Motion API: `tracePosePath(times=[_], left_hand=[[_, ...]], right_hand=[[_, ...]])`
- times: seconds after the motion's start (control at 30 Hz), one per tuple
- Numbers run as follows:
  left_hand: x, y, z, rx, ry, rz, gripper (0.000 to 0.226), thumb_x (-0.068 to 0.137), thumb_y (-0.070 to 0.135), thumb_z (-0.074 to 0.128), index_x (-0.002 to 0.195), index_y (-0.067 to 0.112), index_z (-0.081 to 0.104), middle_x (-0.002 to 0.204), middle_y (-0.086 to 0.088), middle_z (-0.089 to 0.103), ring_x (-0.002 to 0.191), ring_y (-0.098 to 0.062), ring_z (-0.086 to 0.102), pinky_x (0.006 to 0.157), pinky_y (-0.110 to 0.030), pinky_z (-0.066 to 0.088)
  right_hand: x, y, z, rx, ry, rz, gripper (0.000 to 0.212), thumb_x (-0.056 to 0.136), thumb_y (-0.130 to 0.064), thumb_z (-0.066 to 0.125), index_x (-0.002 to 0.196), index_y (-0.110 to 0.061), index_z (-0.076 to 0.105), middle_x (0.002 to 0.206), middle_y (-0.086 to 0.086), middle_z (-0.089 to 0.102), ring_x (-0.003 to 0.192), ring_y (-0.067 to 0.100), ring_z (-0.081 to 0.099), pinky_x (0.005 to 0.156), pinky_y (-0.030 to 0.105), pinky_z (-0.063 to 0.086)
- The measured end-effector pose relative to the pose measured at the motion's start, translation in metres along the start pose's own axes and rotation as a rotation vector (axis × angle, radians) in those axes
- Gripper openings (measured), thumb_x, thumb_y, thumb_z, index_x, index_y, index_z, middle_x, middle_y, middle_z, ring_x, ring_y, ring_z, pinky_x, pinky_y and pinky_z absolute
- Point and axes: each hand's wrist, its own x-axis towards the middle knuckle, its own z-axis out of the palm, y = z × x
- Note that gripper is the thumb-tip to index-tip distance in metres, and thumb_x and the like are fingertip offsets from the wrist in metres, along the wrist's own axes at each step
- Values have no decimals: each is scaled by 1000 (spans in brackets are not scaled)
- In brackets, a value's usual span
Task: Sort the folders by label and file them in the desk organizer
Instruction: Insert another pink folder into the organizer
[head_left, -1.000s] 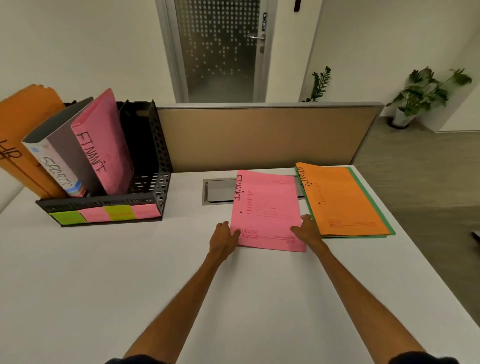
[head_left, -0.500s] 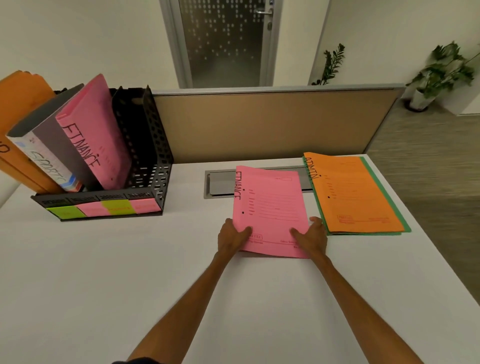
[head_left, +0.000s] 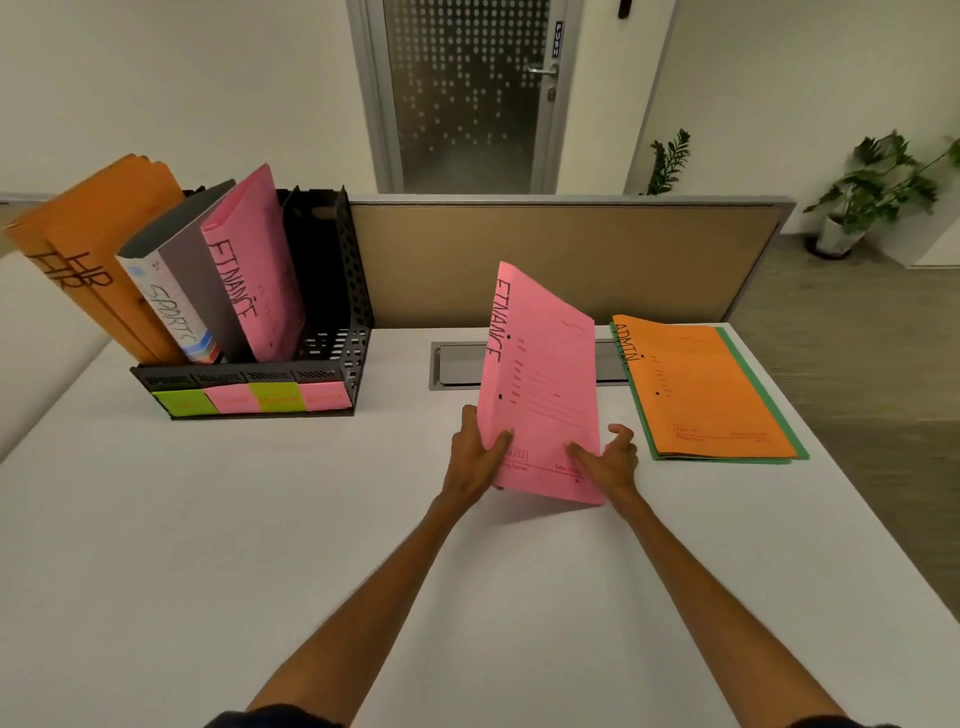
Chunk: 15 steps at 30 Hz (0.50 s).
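A pink folder marked FINANCE is tilted up off the white desk, far end raised. My left hand grips its near left corner, thumb on the front. My right hand supports the near right edge, with some fingers on the front and others curled beside it. The black mesh desk organizer stands at the left, with coloured label tabs along its front. It holds two orange HR folders, a grey SPORTS binder and another pink FINANCE folder. Its rightmost slot is empty.
An orange ADMIN folder lies flat on a green folder at the right of the desk. A grey cable hatch is set into the desk behind the held folder. A tan partition closes off the back edge.
The pink FINANCE folder lay flat on the desk; both hands took its near edge and tipped it up off the surface.
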Motion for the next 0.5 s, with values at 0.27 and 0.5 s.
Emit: tracePosePath(times=[0.27,0.5], left_hand=[[-36,16,-32,88,47,168,34,94,41,55,111,20,34,103,8,59,84,-13,68,60,-28,61],[-63,13,-49,204,112,230,27,97,40,50,109,21,36,112,2,63,84,-15,69,64,-35,62]], right_hand=[[-25,-78,-6,18,7,-322,86,79,-35,79,140,-12,22,144,18,22,136,33,27,107,47,35],[-49,-222,-8,34,87,-706,89,74,-63,68,141,-28,20,141,6,26,127,21,34,96,41,41]])
